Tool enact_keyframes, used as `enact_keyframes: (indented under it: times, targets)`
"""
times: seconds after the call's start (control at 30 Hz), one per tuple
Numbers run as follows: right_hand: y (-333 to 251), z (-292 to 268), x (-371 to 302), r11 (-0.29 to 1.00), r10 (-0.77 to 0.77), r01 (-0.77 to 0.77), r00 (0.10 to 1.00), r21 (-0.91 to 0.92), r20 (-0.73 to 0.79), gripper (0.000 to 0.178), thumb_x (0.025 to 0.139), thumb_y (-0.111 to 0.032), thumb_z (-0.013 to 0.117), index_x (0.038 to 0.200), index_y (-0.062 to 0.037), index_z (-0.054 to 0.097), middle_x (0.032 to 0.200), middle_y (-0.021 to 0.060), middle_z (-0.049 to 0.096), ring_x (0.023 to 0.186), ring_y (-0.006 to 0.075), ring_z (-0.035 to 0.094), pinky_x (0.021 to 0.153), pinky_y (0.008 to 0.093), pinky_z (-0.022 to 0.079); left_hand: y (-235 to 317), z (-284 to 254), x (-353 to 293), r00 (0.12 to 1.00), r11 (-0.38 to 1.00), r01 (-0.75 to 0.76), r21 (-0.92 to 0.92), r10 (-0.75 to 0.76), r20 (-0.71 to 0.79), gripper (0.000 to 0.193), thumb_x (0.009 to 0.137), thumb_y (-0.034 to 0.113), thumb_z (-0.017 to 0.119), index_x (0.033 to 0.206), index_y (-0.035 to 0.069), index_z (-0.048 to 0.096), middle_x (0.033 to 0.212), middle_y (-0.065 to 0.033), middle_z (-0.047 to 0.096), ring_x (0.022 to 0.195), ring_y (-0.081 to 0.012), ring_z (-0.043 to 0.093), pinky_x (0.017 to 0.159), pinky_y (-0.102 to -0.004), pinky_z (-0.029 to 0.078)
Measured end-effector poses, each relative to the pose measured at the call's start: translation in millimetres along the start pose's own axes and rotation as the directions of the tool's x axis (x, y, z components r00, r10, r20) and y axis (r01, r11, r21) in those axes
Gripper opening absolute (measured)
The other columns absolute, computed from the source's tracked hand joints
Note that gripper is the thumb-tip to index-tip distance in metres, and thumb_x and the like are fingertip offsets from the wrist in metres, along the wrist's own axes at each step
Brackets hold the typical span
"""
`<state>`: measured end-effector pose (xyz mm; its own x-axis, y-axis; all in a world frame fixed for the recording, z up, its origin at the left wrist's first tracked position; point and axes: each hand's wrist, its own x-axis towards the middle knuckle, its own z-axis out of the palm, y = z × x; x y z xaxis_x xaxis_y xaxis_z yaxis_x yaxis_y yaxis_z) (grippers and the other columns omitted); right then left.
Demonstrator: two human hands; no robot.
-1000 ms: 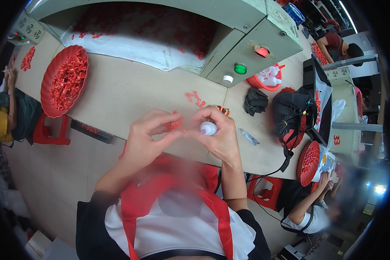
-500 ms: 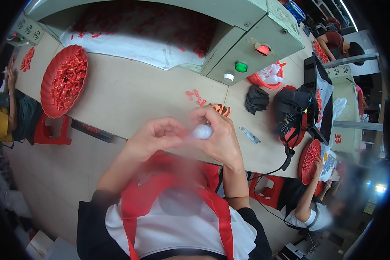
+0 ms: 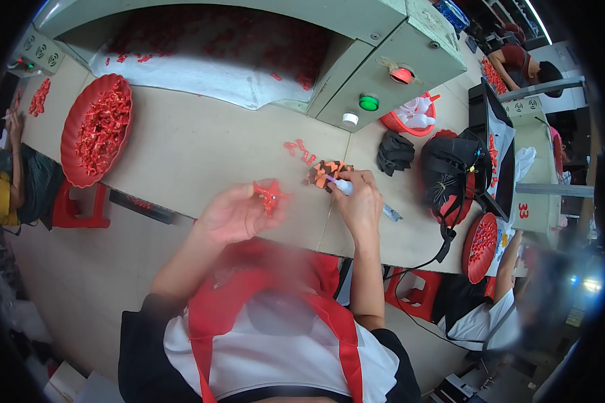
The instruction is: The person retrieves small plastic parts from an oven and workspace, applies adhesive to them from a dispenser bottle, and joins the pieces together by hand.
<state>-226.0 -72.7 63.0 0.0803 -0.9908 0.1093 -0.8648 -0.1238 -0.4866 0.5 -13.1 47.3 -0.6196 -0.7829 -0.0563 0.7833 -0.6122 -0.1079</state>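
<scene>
In my left hand [image 3: 232, 216], turned palm up, a small shiny red plastic figure piece [image 3: 269, 197] is held at the fingertips; its exact shape is hard to make out. My right hand [image 3: 360, 203] grips a small white squeeze bottle [image 3: 345, 186] with a thin purple tip. That tip points at an orange-and-black striped object [image 3: 325, 172] on the table and seems to touch or overlap it; its kind I cannot tell. Just beyond it lie several small red pieces [image 3: 301, 149]. A narrow clear packet or tube [image 3: 391, 213] rests beside my right wrist.
A scalloped red tray [image 3: 69, 146] of red pieces stands at left. Ahead is a pale green machine [image 3: 329, 101] with a cloth-lined opening. To the right are crumpled black cloth [image 3: 395, 152], a red basket [image 3: 405, 129] of white bottles, and a black bag [image 3: 448, 168]. Co-workers sit on both sides.
My hands have moved apart. The right has carried the white bottle right and forward to the striped object; the left has turned palm up, showing the red piece.
</scene>
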Motion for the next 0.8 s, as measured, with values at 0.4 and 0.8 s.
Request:
enact_keyframes:
  times: [0.4,0.8]
  targets:
    - [-44,-45,-1,0.334,-0.001,-0.247,0.965,0.910,0.262,0.014,0.071,-0.003,0.064,0.085,-0.0015,0.064,0.073,0.0053,0.061,0.063,0.0090,0.059,0.052,0.0240,0.047,-1,-1,3,0.999,0.984,-0.030,0.175,0.035,-0.028,0.039,0.085,0.019,0.054,0.116,-0.001,0.044,0.109,-0.0169,0.053,0.097,-0.0293,0.057,0.083,-0.0385,0.050]
    - [-72,-57,-6,0.775,-0.585,0.427,0.764,0.467,0.272,0.020,0.057,-0.007,0.071,0.076,-0.0088,0.064,0.074,0.0019,0.056,0.064,0.0193,0.059,0.053,0.0292,0.046,-3,25,-1,0.989,0.768,0.099,0.633,-0.008,-0.145,0.033,0.075,0.008,0.067,0.101,-0.007,0.053,0.093,-0.0110,0.061,0.083,-0.0154,0.062,0.076,-0.0251,0.050]
